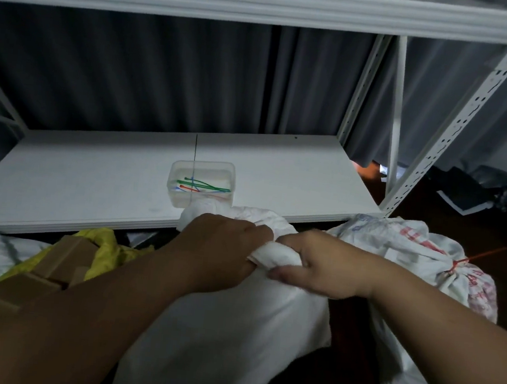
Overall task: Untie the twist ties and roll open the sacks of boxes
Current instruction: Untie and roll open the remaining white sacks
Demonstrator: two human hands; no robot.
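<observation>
A plain white sack [224, 339] stands in front of me below the shelf edge. Its gathered neck is bunched between both hands. My left hand [221, 251] grips the neck from the left and my right hand [319, 264] grips it from the right, fingers wrapped round the twisted cloth. Any tie on this neck is hidden by my fingers. To the right lies a second white sack with red print [420, 259], its neck bound by a red tie [460, 262]. At the left a yellow sack [105, 248] lies open, with brown cardboard boxes [50, 267] showing.
A white shelf board [91, 171] runs across behind the sacks, and on it stands a clear plastic tub [201, 183] holding several green, red and blue ties. White perforated rack posts [459, 126] rise at the right. Dark bags [490, 188] lie on the floor far right.
</observation>
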